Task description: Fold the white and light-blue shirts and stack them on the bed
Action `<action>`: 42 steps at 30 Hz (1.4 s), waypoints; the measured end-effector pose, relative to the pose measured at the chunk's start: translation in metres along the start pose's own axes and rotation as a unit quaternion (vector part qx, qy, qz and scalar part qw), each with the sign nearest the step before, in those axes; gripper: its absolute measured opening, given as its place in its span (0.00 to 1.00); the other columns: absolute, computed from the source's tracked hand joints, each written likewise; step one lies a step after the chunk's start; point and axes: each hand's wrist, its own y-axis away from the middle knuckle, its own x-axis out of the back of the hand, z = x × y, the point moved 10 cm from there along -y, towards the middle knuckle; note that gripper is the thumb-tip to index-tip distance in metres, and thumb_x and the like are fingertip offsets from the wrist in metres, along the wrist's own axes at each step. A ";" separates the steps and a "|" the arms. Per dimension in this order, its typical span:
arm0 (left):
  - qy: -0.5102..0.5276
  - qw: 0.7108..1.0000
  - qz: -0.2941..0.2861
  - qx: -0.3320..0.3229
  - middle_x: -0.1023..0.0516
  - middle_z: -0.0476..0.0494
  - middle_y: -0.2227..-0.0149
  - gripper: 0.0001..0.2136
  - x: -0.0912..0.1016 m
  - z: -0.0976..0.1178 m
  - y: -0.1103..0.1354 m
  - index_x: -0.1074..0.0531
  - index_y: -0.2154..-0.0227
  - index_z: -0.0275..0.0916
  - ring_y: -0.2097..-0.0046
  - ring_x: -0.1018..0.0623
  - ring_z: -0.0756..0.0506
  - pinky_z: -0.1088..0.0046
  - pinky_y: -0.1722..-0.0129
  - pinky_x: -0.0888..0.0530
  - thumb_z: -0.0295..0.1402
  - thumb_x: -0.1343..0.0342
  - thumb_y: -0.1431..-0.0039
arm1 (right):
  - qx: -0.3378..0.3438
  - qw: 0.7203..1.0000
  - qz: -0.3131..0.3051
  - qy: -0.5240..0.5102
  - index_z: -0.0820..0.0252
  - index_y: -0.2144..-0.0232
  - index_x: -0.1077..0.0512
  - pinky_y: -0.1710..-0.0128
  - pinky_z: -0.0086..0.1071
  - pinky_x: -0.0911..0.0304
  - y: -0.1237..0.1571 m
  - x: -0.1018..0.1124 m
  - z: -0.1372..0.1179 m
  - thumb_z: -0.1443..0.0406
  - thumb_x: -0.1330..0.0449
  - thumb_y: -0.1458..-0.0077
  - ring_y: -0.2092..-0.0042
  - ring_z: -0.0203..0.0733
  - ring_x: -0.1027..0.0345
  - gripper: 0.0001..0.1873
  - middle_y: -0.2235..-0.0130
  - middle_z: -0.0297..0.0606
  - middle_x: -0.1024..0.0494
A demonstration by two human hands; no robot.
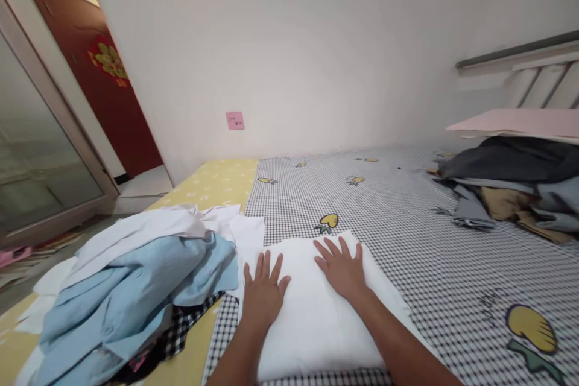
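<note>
With twelve o'clock straight ahead of the person, a wide bed (434, 253) fills the lower part of the scene, covered by a black-and-white gingham sheet with a pineapple print, and a yellow patterned sheet (212, 184) runs along its side from nine to eleven o'clock. Beyond it stands a white wall (289, 42), with a red door (113, 96) and a glass-panelled door (40, 151) at ten o'clock, a slatted headboard (543, 84) at two o'clock, and a small pink sticky note (234, 120) at twelve. A pink board (515, 123) lies on a heap of dark clothes (511, 160) at two o'clock, with a tan garment (502, 202) tucked beneath. At nine o'clock, a light blue shirt (131, 277) sprawls under a white shirt (136, 235), with a strip of black plaid fabric (181, 329) showing at its lower edge. Directly in front of the person, a folded white cloth (312, 332) lies flat on the gingham sheet. The left hand (265, 292) and right hand (341, 268) both rest on top of it, palms down and fingers spread, pressing rather than pinching, with a gap between them.
</note>
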 end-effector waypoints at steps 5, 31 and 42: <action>0.023 1.000 0.001 0.011 0.46 0.39 0.30 0.25 -0.014 -0.004 0.010 0.46 0.33 0.52 0.30 0.42 0.34 0.34 0.35 0.47 0.42 0.54 0.31 | 0.009 0.999 -0.038 -0.031 0.33 0.32 0.49 0.34 0.67 0.65 0.000 -0.028 0.013 0.50 0.60 0.31 0.27 0.57 0.64 0.27 0.28 0.25 0.51; 0.063 0.993 0.027 -0.096 0.44 0.38 0.30 0.19 0.097 0.057 0.026 0.31 0.40 0.46 0.29 0.46 0.35 0.35 0.33 0.58 0.36 0.56 0.30 | -0.106 0.994 -0.025 0.012 0.40 0.31 0.48 0.33 0.61 0.63 0.096 -0.007 0.116 0.50 0.59 0.32 0.28 0.55 0.60 0.29 0.28 0.29 0.47; 0.060 0.998 0.014 0.032 0.35 0.45 0.33 0.22 0.043 -0.047 0.127 0.36 0.37 0.53 0.32 0.37 0.35 0.34 0.35 0.47 0.34 0.56 0.32 | -0.128 0.988 -0.063 -0.065 0.42 0.32 0.44 0.33 0.62 0.62 0.090 -0.010 0.124 0.51 0.57 0.34 0.28 0.53 0.59 0.30 0.29 0.30 0.45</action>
